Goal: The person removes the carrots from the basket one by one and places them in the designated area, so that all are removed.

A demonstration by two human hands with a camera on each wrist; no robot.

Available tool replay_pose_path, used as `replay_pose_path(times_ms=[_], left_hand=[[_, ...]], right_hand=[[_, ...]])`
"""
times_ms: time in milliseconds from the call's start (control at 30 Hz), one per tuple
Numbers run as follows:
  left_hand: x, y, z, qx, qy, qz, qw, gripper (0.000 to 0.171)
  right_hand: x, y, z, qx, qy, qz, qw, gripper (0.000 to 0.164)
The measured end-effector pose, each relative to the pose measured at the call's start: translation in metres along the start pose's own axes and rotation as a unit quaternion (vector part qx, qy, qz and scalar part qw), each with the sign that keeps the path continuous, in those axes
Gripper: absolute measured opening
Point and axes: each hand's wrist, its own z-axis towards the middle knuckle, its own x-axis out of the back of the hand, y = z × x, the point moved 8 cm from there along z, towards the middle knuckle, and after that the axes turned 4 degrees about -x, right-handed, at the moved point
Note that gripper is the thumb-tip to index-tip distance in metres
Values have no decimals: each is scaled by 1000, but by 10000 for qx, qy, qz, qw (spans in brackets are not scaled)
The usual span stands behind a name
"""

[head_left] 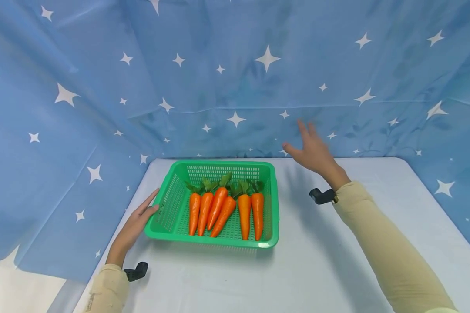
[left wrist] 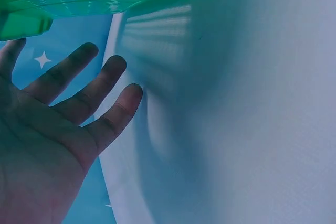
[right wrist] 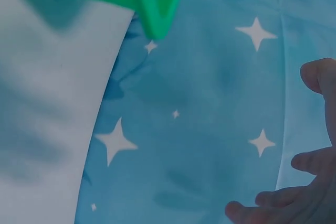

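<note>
A green plastic basket point(head_left: 276, 208) with perforated walls is over the white table, its shadow falling in front of it. Inside lie several orange carrots point(head_left: 218, 208) with green leafy tops, side by side, tips toward the front. At the basket's left rim is my left hand point(head_left: 135, 224), fingertips right at the edge; the left wrist view shows its fingers point(left wrist: 89, 95) spread and fairly straight below the basket wall. My right hand point(head_left: 312, 150) is raised beyond the basket's far right corner, blurred, fingers spread, holding nothing.
The white table point(head_left: 317, 269) extends in front and to the right. A blue cloth point(head_left: 235, 78) with white stars hangs behind and along both sides. Each wrist carries a small black camera point(head_left: 322, 196).
</note>
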Motion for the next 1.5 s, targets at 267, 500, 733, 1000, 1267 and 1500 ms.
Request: replay_pose_path(times_ms=[267,500,733,1000,1267,1500], left_hand=[[-2,-1,-1,-8,26,-181,9998,63],[-2,-2,-1,-32,78,-234,9997,61],[-4,-2,-1,-115,43,-245,9996,62],[-5,-3,0,-140,47,-336,9993,62],[-4,-3,-2,-182,19,-394,9991,62],[-7,-2,-1,-205,17,-517,9985,62]], right_hand=[[-12,-17,-8,195,-193,580,9979,93],[-30,-37,-19,547,-472,815,9940,93],[-59,-51,-31,504,-1140,1224,9846,90],[-79,-59,-40,419,-1654,1734,9700,90],[-91,-63,-45,227,-1921,2147,9573,86],[-107,-68,-48,-47,-2219,2465,9434,85]])
